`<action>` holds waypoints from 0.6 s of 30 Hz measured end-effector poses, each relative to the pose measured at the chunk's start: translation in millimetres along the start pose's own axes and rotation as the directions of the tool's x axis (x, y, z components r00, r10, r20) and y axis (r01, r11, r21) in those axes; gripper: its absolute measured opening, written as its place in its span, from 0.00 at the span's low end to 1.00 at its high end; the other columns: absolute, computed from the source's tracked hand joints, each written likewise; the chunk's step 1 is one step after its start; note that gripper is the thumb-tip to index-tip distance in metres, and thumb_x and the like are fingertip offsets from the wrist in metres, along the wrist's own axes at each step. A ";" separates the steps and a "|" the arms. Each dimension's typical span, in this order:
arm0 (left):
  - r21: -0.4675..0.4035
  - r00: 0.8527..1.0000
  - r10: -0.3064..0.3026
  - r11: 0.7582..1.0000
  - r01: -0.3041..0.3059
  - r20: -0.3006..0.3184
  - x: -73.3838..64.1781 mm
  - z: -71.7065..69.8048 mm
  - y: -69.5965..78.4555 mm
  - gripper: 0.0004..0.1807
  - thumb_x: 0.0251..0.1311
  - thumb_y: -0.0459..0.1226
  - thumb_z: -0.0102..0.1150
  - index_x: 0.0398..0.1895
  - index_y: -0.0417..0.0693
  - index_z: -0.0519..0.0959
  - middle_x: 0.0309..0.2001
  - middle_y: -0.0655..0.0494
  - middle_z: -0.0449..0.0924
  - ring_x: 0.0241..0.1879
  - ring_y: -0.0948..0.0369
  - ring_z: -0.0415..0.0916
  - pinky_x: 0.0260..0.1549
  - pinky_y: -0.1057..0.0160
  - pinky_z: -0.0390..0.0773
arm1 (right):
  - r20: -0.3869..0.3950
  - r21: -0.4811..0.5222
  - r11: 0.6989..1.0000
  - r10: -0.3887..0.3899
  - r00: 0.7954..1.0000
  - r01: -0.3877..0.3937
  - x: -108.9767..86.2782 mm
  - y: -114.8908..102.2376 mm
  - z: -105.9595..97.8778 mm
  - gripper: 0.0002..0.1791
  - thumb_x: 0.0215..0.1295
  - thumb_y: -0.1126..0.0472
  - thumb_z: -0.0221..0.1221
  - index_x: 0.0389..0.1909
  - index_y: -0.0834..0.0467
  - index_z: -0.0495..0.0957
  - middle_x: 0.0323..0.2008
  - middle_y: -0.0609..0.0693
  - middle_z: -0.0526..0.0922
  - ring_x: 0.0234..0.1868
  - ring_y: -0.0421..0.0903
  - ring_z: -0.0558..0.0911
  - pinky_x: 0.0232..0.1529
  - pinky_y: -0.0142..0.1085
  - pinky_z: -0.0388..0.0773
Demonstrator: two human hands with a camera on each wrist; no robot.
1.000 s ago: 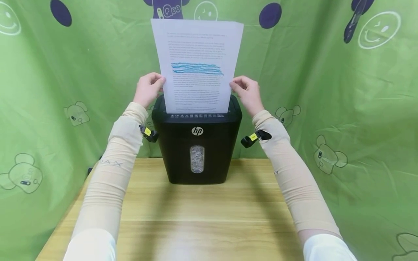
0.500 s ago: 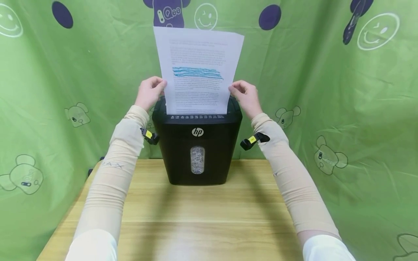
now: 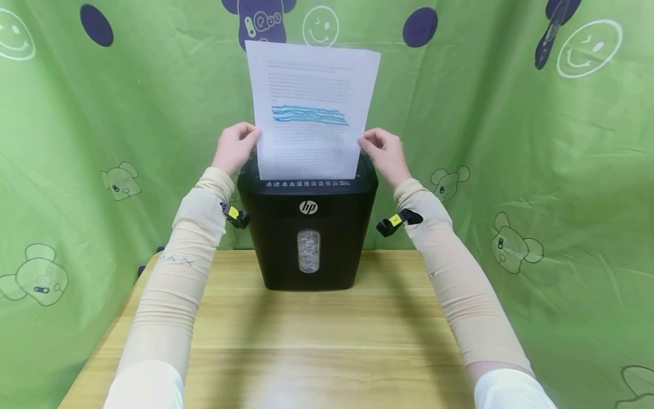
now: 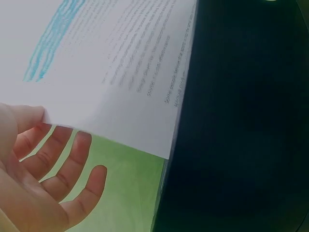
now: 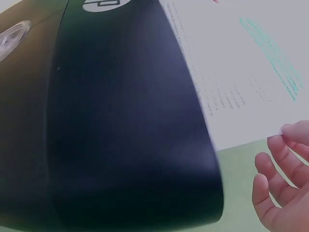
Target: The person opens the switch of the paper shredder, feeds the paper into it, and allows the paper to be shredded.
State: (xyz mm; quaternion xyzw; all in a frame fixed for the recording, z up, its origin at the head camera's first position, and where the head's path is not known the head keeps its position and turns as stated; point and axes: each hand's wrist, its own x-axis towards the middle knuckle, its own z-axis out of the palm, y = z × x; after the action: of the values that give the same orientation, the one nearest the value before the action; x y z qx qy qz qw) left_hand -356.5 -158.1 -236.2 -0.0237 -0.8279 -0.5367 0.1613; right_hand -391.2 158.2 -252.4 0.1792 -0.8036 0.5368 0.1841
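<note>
A printed sheet of paper [image 3: 311, 85] with a band of blue scribble stands upright over the top of a black HP paper shredder [image 3: 276, 238]. The sheet's lower edge is hidden behind the shredder's front rim, so I cannot tell whether it is in the slot. My left hand [image 3: 236, 146] pinches the sheet's left edge between thumb and fingers, and my right hand [image 3: 385, 154] pinches the right edge. In the left wrist view the left hand's other fingers [image 4: 82, 150] spread behind the paper's edge. The right wrist view shows the right thumb [image 5: 297, 131] on the paper.
The shredder stands at the back of a wooden table [image 3: 306, 341], close to a green curtain [image 3: 168, 85] with printed figures. Through its front window [image 3: 309, 251] paper shreds show. Dark wrist cameras [image 3: 390, 222] are strapped over the sleeves.
Both hands and the sheet have come down slightly, mostly in the first half second. Since then the sheet's top left corner has shifted a little to the right, while the hands hardly move.
</note>
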 end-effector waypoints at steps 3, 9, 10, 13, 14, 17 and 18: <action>0.001 1.000 0.011 1.000 -0.011 0.013 0.3 3.0 -2.9 0.15 0.70 0.44 0.51 0.48 0.42 0.78 0.37 0.55 0.78 0.39 0.56 0.75 0.41 0.59 0.79 | 0.005 -0.027 1.000 0.013 1.000 -0.013 -2.3 3.7 -0.2 0.11 0.68 0.59 0.59 0.40 0.65 0.79 0.27 0.39 0.77 0.30 0.36 0.74 0.33 0.26 0.72; 0.057 0.999 0.010 0.998 -0.012 0.033 -0.4 5.7 -9.0 0.16 0.70 0.46 0.50 0.48 0.43 0.78 0.47 0.48 0.80 0.40 0.59 0.76 0.42 0.63 0.77 | 0.017 -0.075 0.997 0.030 0.999 -0.028 -4.8 11.2 0.6 0.12 0.67 0.58 0.60 0.40 0.65 0.79 0.29 0.41 0.78 0.31 0.35 0.74 0.34 0.27 0.72; 0.064 0.999 0.015 0.998 -0.017 0.037 -0.8 5.7 -10.0 0.17 0.70 0.46 0.50 0.48 0.43 0.78 0.47 0.48 0.80 0.41 0.58 0.76 0.41 0.65 0.76 | 0.018 -0.078 0.997 0.030 0.999 -0.028 -5.0 11.5 0.9 0.12 0.67 0.58 0.59 0.40 0.65 0.79 0.30 0.42 0.78 0.31 0.35 0.74 0.35 0.27 0.72; 0.068 0.998 0.031 0.997 -0.034 0.050 -2.1 6.2 -12.9 0.17 0.70 0.45 0.51 0.48 0.41 0.78 0.46 0.47 0.81 0.41 0.56 0.76 0.39 0.67 0.74 | 0.023 -0.080 0.996 0.030 0.999 -0.028 -6.0 12.0 1.6 0.12 0.67 0.58 0.59 0.40 0.65 0.79 0.30 0.43 0.78 0.31 0.36 0.74 0.34 0.27 0.73; 0.069 0.998 0.039 0.997 -0.042 0.052 -2.2 6.5 -14.0 0.17 0.70 0.45 0.51 0.48 0.41 0.79 0.45 0.47 0.81 0.41 0.56 0.76 0.39 0.67 0.74 | 0.023 -0.079 0.996 0.032 0.999 -0.030 -6.4 12.0 1.6 0.12 0.67 0.58 0.59 0.40 0.65 0.79 0.31 0.44 0.78 0.31 0.36 0.74 0.34 0.27 0.73; 0.080 0.997 0.056 0.995 -0.061 0.054 -2.3 7.6 -17.0 0.16 0.70 0.44 0.52 0.47 0.40 0.79 0.43 0.46 0.81 0.38 0.58 0.75 0.38 0.67 0.73 | 0.027 -0.076 0.996 0.040 0.999 -0.038 -6.8 13.5 1.8 0.11 0.67 0.59 0.59 0.39 0.65 0.78 0.31 0.43 0.78 0.32 0.36 0.74 0.33 0.26 0.73; 0.085 0.997 0.058 0.994 -0.063 0.055 -2.3 7.9 -17.8 0.16 0.69 0.43 0.52 0.47 0.40 0.79 0.43 0.46 0.81 0.38 0.58 0.75 0.38 0.67 0.73 | 0.027 -0.071 0.997 0.043 0.999 -0.041 -7.0 13.8 1.8 0.11 0.67 0.59 0.59 0.39 0.65 0.78 0.31 0.43 0.78 0.32 0.37 0.74 0.33 0.26 0.73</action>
State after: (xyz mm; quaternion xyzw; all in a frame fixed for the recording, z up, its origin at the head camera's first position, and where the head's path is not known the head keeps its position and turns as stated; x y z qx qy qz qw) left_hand -360.1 -158.2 -255.5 -0.0559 -0.8533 -0.4943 0.1566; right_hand -392.0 162.1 -267.5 0.1635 -0.8282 0.5092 0.1675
